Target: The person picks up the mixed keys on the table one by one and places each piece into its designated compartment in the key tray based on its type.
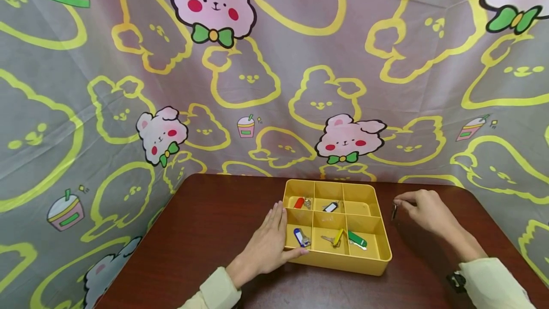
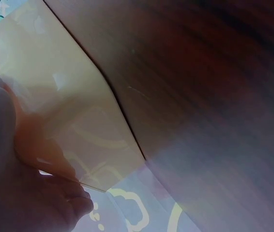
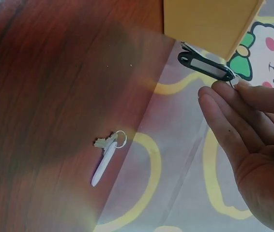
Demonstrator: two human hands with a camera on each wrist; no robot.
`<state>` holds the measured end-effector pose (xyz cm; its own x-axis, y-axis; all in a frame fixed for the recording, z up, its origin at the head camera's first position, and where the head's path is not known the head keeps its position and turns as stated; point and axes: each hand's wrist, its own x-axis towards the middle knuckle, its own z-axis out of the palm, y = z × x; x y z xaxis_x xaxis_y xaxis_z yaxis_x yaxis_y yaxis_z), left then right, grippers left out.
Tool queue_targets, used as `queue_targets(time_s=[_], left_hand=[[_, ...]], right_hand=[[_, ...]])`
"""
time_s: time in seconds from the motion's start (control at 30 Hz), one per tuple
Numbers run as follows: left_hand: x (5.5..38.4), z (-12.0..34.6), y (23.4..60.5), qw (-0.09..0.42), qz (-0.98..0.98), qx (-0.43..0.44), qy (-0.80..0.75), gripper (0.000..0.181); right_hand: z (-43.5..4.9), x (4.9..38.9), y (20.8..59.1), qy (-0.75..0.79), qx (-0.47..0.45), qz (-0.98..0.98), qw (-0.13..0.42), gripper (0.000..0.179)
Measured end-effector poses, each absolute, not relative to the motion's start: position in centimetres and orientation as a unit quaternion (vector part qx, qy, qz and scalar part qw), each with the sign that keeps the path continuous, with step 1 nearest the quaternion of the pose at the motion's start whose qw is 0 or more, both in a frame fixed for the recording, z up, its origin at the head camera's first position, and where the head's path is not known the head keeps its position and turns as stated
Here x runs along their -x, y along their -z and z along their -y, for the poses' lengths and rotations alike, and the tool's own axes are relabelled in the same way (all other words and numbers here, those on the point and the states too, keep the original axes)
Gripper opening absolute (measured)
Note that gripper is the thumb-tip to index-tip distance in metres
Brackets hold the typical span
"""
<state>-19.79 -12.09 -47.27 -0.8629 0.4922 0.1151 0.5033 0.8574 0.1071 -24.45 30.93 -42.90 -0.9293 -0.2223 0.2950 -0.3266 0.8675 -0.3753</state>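
A yellow divided tray (image 1: pixel 339 260) sits on the table. My left hand (image 1: pixel 267 242) rests along its left side, fingers straight and thumb over the front edge; the left wrist view shows that hand (image 2: pixel 35 193) against the tray's wall (image 2: pixel 74 106). Right of the tray, my right hand (image 1: pixel 431 211) pinches the ring of a key with a black tag (image 3: pixel 205 66), which dangles above the table. Tagged keys lie in the compartments: red (image 1: pixel 299 202) back left, black (image 1: pixel 330 207) back middle, blue (image 1: pixel 299 237) front left, yellow (image 1: pixel 339 238) front middle, green (image 1: pixel 357 239) front right.
Another key with a pale purple tag (image 3: pixel 104 163) lies on the dark wooden table (image 3: pixel 54 96), below my right hand in the right wrist view. A grey cartoon-print cloth (image 1: pixel 274 61) hangs around the table's back and sides.
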Motion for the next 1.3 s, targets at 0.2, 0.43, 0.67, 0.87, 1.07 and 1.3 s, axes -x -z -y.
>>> queue_targets(time_s=[0.2, 0.43, 0.67, 0.87, 1.07, 1.3], left_hand=[[19.8, 12.1, 47.4, 0.041, 0.963, 0.257, 0.068, 0.121], [19.8, 12.1, 47.3, 0.044, 0.962, 0.259, 0.071, 0.121], [19.7, 12.0, 47.2, 0.044, 0.963, 0.258, 0.061, 0.120], [19.7, 12.0, 47.1, 0.047, 0.964, 0.258, 0.052, 0.118], [19.7, 12.0, 47.1, 0.049, 0.964, 0.259, 0.045, 0.119], [19.7, 12.0, 47.1, 0.043, 0.964, 0.258, 0.051, 0.119]], right_hand=[[-30.9, 24.3, 42.4, -0.226, -0.124, 0.960, 0.107, 0.018], [-30.7, 24.2, 41.8, -0.246, -0.105, 0.959, 0.099, 0.022], [-30.3, 24.3, 41.3, -0.246, -0.106, 0.956, 0.118, 0.020], [-30.1, 24.5, 40.8, -0.236, -0.120, 0.954, 0.138, 0.019], [-29.7, 24.4, 40.1, -0.242, -0.127, 0.951, 0.143, 0.019], [-29.3, 24.4, 39.6, -0.259, -0.124, 0.947, 0.142, 0.020]])
